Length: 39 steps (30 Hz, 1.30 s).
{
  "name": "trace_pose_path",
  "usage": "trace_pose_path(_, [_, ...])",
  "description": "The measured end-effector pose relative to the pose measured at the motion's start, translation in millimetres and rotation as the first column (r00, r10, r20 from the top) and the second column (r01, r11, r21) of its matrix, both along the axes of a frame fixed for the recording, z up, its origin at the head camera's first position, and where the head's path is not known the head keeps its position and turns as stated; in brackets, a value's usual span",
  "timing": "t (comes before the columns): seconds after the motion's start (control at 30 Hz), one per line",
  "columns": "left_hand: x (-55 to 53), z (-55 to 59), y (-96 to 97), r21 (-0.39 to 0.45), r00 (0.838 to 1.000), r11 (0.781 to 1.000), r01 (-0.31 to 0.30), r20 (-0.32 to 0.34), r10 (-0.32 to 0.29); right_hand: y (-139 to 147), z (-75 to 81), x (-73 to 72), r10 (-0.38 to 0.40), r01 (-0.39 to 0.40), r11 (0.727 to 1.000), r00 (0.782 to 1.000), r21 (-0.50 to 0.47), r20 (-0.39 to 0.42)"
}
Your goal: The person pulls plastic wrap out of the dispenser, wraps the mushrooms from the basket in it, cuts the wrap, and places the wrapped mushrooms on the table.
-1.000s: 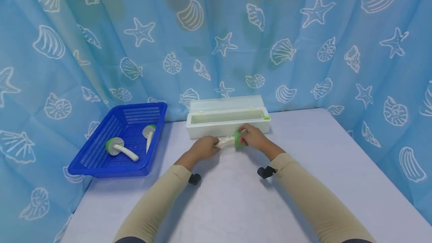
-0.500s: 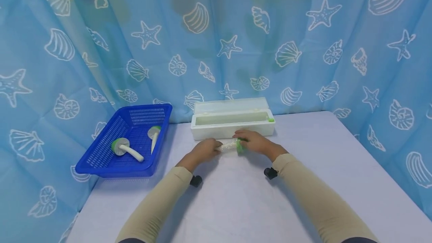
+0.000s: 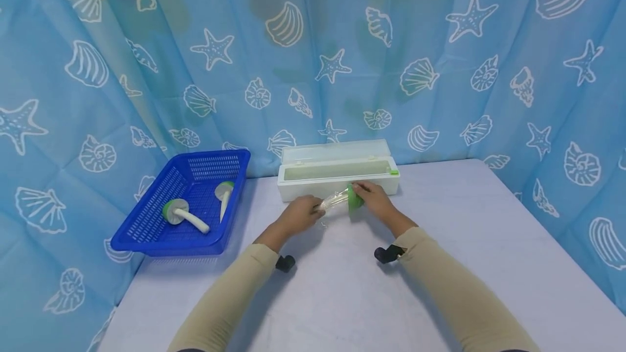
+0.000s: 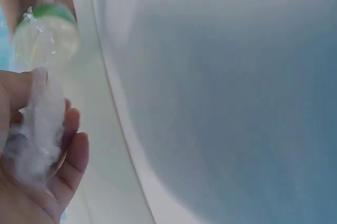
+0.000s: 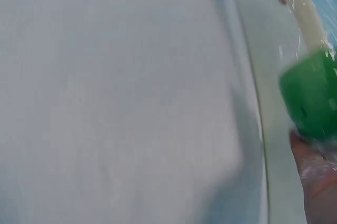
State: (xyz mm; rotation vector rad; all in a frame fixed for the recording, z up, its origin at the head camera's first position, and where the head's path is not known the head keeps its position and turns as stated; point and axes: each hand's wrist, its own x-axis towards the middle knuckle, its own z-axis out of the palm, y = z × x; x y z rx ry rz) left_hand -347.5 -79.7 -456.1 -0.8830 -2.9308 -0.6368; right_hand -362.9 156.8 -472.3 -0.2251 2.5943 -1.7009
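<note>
Over the pale desk (image 3: 342,292), a person's two hands hold a mushroom-shaped tool (image 3: 342,199) between them, just in front of a long white box (image 3: 339,186). The tool lies roughly crosswise, its pale handle toward the left and its round green head toward the right, the head end tilted a little higher; clear film (image 4: 42,129) wraps it. The left hand (image 3: 300,215) has a narrow grip round the film-covered handle, thumb on one side and curled fingers on the other. The right hand (image 3: 375,200) has its grip at the green head, the fingers bent against its outer side, with crumpled film lying over them in the right wrist view. Whether the head touches the box cannot be told. The box stands near the blue curtain (image 3: 362,86) printed with shells and starfish; its lid (image 3: 337,150) is raised at the back, and a small green piece (image 3: 393,172) sits at the right end. To the left, well apart from the box, a blue basket (image 3: 171,247) holds two similar tools (image 3: 193,220), one lying near the middle, the other leaning by the right wall.
</note>
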Motion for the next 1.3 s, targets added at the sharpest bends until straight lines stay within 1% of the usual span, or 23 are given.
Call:
trace_pose_path(0.1, [8.1, -0.5, 9.8, 0.056, 0.999, 0.998, 0.017, -0.033, -0.015, -9, 0.3, 6.5, -0.166, 0.173, 0.976, 0.984, -0.133, 0.061])
trace_pose_path(0.23, [20.0, -2.4, 23.9, 0.044, 0.997, 0.998, 0.052, -0.064, -0.049, -25, 4.2, 21.0, -0.284, 0.319, 0.884, 0.947, -0.341, 0.15])
trace_pose_path(0.33, [26.2, -2.2, 31.1, -0.009, 0.993, 0.998, 0.06, -0.104, -0.06, -31, 6.6, 26.7, -0.292, 0.33, 0.842, 0.944, -0.426, 0.154])
trace_pose_path(0.4, [28.5, -1.5, 33.8, -0.048, 0.989, 0.998, 0.046, -0.138, -0.053, -32, 7.1, 26.5, -0.29, 0.325, 0.834, 0.946, -0.446, 0.146])
trace_pose_path(0.5, [31.1, -0.9, 34.9, -0.063, 0.99, 0.998, 0.014, -0.136, -0.023, -30, 7.5, 24.2, -0.259, 0.306, 0.831, 0.952, -0.464, 0.164])
trace_pose_path(0.53, [32.1, -0.8, 34.8, -0.063, 0.991, 0.998, 0.003, -0.13, -0.012, -29, 8.0, 23.2, -0.236, 0.297, 0.815, 0.954, -0.498, 0.183])
trace_pose_path(0.57, [32.9, -1.0, 34.6, -0.058, 0.993, 0.998, -0.006, -0.121, -0.001, -28, 8.7, 22.3, -0.207, 0.29, 0.777, 0.956, -0.559, 0.208])
trace_pose_path(0.6, [33.9, -1.2, 34.4, -0.05, 0.993, 0.999, -0.011, -0.118, 0.005, -27, 9.5, 21.4, -0.174, 0.285, 0.721, 0.957, -0.631, 0.233])
trace_pose_path(0.67, [36.0, -2.5, 33.8, -0.053, 0.991, 0.998, -0.017, -0.134, 0.01, -23, 10.6, 19.2, -0.096, 0.282, 0.571, 0.956, -0.771, 0.278])
trace_pose_path(0.73, [38.4, -4.4, 33.4, -0.096, 0.98, 0.995, 0.004, -0.198, -0.023, -18, 11.3, 17.1, -0.038, 0.302, 0.395, 0.949, -0.867, 0.313])
trace_pose_path(0.77, [39.5, -5.3, 33.6, -0.132, 0.966, 0.991, 0.021, -0.251, -0.054, -16, 11.9, 16.4, -0.024, 0.31, 0.33, 0.947, -0.892, 0.321])
trace_pose_path(0.8, [40.7, -5.9, 34.2, -0.168, 0.945, 0.985, 0.038, -0.314, -0.09, -15, 12.7, 15.9, -0.01, 0.309, 0.291, 0.947, -0.906, 0.32])
trace_pose_path(0.83, [41.8, -6.4, 34.9, -0.207, 0.918, 0.977, 0.049, -0.376, -0.126, -13, 13.7, 15.4, -0.004, 0.305, 0.268, 0.949, -0.914, 0.315])
trace_pose_path(0.9, [44.4, -5.5, 37.4, -0.271, 0.84, 0.96, 0.068, -0.504, -0.201, -13, 16.8, 15.3, -0.007, 0.287, 0.244, 0.956, -0.926, 0.294])
trace_pose_path(0.97, [46.4, -4.0, 39.8, -0.3, 0.763, 0.951, 0.07, -0.598, -0.245, -15, 20.4, 15.9, -0.013, 0.281, 0.211, 0.958, -0.936, 0.285])
trace_pose_path(1.03, [48.4, -2.5, 41.6, -0.301, 0.72, 0.951, 0.073, -0.644, -0.259, -17, 23.4, 16.7, -0.041, 0.305, 0.177, 0.952, -0.936, 0.302])
trace_pose_path(1.07, [49.6, -1.8, 42.1, -0.294, 0.711, 0.953, 0.078, -0.654, -0.26, -17, 24.7, 17.1, -0.06, 0.325, 0.168, 0.946, -0.931, 0.319])
trace_pose_path(1.1, [50.6, -1.5, 42.5, -0.28, 0.717, 0.957, 0.079, -0.651, -0.25, -17, 25.8, 17.5, -0.074, 0.34, 0.156, 0.94, -0.927, 0.332])
trace_pose_path(1.13, [51.2, -1.8, 42.2, -0.263, 0.736, 0.962, 0.076, -0.636, -0.232, -17, 26.3, 17.4, -0.092, 0.355, 0.15, 0.934, -0.923, 0.344])
trace_pose_path(1.17, [52.1, -1.4, 42.0, -0.236, 0.767, 0.969, 0.074, -0.607, -0.206, -17, 26.7, 17.1, -0.111, 0.37, 0.145, 0.928, -0.918, 0.357])
trace_pose_path(1.2, [52.9, -1.3, 41.7, -0.204, 0.807, 0.977, 0.066, -0.565, -0.173, -16, 27.0, 16.7, -0.126, 0.376, 0.144, 0.924, -0.915, 0.36])
trace_pose_path(1.23, [53.8, -1.0, 41.2, -0.164, 0.856, 0.985, 0.053, -0.501, -0.129, -14, 27.4, 16.2, -0.135, 0.369, 0.144, 0.926, -0.918, 0.352])
trace_pose_path(1.3, [54.9, -0.7, 40.0, -0.06, 0.948, 0.998, 0.007, -0.316, -0.026, -11, 28.7, 15.2, -0.136, 0.341, 0.14, 0.937, -0.93, 0.323])
